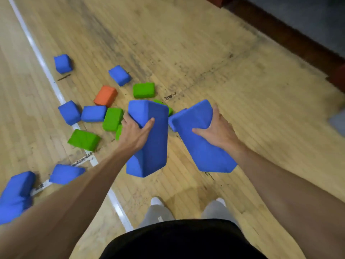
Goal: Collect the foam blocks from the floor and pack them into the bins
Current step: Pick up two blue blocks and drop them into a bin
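Note:
My left hand [134, 130] grips a long blue foam block [152, 146] held upright above the floor. My right hand [217, 130] grips a second long blue foam block [202, 144], tilted, just to the right of the first. Behind them on the wooden floor lie several loose blocks: blue ones [63, 63] [119, 74] [69, 112] [93, 113], green ones [143, 90] [112, 119] [84, 140], and one orange block [105, 95]. More blue blocks [65, 173] [15, 195] lie at the lower left. No bin is in view.
A white painted line [56, 88] runs diagonally across the wooden floor [214, 71]. A dark red wall base [298, 43] borders the floor at the upper right. A grey object [338, 122] shows at the right edge. My feet [156, 201] stand below the held blocks.

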